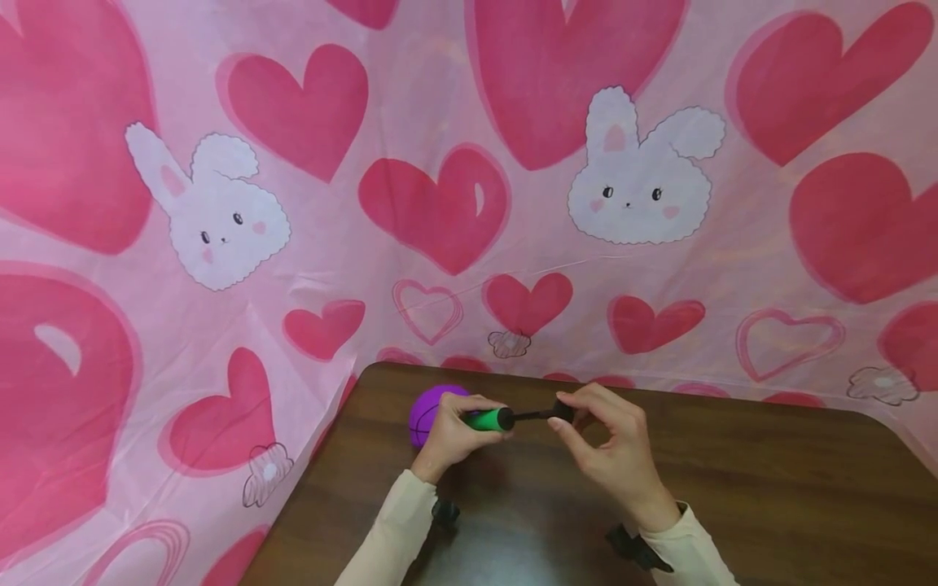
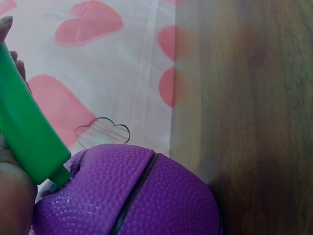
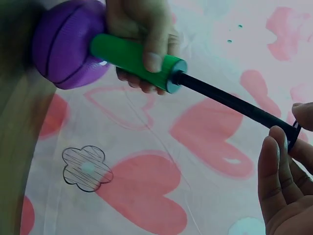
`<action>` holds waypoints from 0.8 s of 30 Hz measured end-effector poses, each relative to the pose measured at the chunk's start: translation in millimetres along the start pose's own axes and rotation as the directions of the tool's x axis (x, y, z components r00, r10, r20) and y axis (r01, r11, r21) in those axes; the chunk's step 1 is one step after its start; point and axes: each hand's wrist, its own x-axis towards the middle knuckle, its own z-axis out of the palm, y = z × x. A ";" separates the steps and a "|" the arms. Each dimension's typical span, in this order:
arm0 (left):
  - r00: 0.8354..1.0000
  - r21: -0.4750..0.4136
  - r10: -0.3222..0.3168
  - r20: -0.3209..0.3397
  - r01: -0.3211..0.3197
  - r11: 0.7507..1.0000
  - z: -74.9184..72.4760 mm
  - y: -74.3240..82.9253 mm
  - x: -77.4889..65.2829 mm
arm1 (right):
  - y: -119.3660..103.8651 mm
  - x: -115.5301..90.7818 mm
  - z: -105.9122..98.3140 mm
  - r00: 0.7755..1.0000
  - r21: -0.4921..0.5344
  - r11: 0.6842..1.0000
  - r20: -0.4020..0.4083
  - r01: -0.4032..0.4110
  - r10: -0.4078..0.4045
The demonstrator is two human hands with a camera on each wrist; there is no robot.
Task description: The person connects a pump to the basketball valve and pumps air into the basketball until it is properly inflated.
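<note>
A green hand pump (image 1: 484,420) with a black plunger rod (image 3: 230,102) lies across between my hands. My left hand (image 1: 456,433) grips its green barrel, thumb along the side. At the far end of the drawn-out rod, my right hand (image 1: 619,435) pinches the black handle (image 1: 563,410) between thumb and fingers. A purple ball (image 1: 425,413) with dark seams rests on the table behind my left hand. In the left wrist view, the pump's narrow end meets the ball (image 2: 142,196) at a dented spot; any needle is hidden.
The brown wooden table (image 1: 769,480) spreads below and to the right of my hands. A pink sheet (image 1: 410,98) printed with hearts and rabbits hangs along its back and left edges. Black straps (image 1: 633,547) sit at the wrists.
</note>
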 end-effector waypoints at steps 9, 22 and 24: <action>1.000 0.034 0.010 0.017 -0.011 0.999 1.0 0.8 -0.1 | 17.3 -16.4 25.1 0.993 0.070 0.994 0.087 -0.084 0.078; 0.997 0.046 0.044 0.057 -0.046 0.998 10.2 0.0 -0.4 | 33.3 -27.5 39.2 0.989 0.087 0.991 0.119 -0.101 0.090; 0.997 0.042 0.049 0.059 -0.051 0.998 10.6 -0.4 -0.3 | 33.2 -27.6 39.0 0.992 0.083 0.993 0.108 -0.080 0.071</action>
